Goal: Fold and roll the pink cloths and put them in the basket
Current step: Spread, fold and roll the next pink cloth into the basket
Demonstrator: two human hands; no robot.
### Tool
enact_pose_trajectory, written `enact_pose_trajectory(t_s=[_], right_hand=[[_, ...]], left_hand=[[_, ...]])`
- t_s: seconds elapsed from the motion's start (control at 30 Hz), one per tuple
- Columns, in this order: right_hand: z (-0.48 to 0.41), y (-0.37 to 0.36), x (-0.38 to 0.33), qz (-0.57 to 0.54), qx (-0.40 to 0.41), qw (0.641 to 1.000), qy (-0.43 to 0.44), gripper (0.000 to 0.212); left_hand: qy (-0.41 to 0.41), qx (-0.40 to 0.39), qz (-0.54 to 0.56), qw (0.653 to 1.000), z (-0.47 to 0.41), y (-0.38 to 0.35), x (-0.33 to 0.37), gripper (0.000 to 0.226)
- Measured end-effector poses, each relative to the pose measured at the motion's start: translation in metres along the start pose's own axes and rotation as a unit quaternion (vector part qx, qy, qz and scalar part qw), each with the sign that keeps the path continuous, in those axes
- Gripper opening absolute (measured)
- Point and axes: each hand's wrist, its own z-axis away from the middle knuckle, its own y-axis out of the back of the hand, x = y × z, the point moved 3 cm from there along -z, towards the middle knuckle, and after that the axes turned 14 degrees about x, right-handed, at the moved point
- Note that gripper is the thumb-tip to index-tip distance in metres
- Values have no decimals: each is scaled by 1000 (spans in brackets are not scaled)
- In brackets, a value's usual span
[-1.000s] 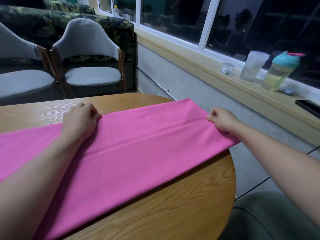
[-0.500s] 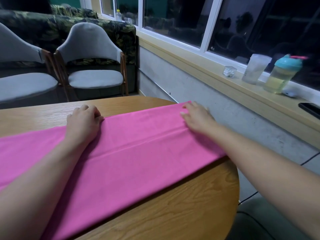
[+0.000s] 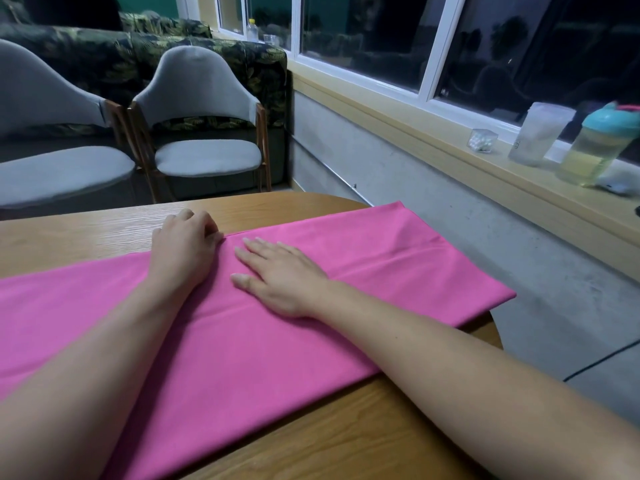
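We see a round wooden table [image 3: 86, 233] filling the lower frame, with a long pink cloth [image 3: 381, 258] lying folded across it from the left edge to the right, where its end hangs just past the table's rim. A crease runs along its length. Behind the table, in the upper left, a dark leaf-patterned sofa [image 3: 104, 57] stands against the wall, and two grey chairs [image 3: 197, 109] with wooden frames stand in front of it. A window [image 3: 363, 36] with white frames and dark panes runs across the upper right above a pale wooden sill [image 3: 450, 157] and a grey wall [image 3: 415, 209]. Both bare forearms reach in from the bottom edge and lie over the cloth. Our left hand [image 3: 183, 244], at centre left, sits at the cloth's far edge with its fingers curled over that edge, gripping it, the knuckles above the bare wood. Our right hand [image 3: 280, 275], just to the right of it and close beside it, lies flat on the cloth, palm down, fingers straight and slightly spread, pointing toward the left hand. On the sill at the far right stand a bottle [image 3: 595, 147] with a teal lid and yellowish liquid, a frosted cup [image 3: 536, 136] next to it, and a small clear box [image 3: 483, 140] of pale beads.
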Motion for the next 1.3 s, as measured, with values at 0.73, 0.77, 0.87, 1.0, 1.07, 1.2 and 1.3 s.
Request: enact_pose_trajectory(t_s=[0.73,0.77,0.87,1.0,1.07,1.2,1.3], right_hand=[[59,71,248,22,151,941,-302,62],[61,72,243,37,172,937,-302,62],[66,64,207,35,170,949,-262,59],[70,53,108,-29,101,982,-157,66],[78,47,59,-38,68,992,-102,65],[94,30,17,-1,16,999,-29,70],[99,34,35,13,13,999,-49,72]], left_hand=[[-5,-2,-3,1000,0,0,-1,15],[-6,-2,-5,1000,-1,0,-1,15],[-9,-2,-7,1000,0,-2,0,14],[-14,0,-10,1000,-1,-2,1,14],[-13,0,-11,1000,0,-2,1,14],[-13,3,-12,1000,1,0,1,14],[-11,1,-11,1000,1,1,1,14]])
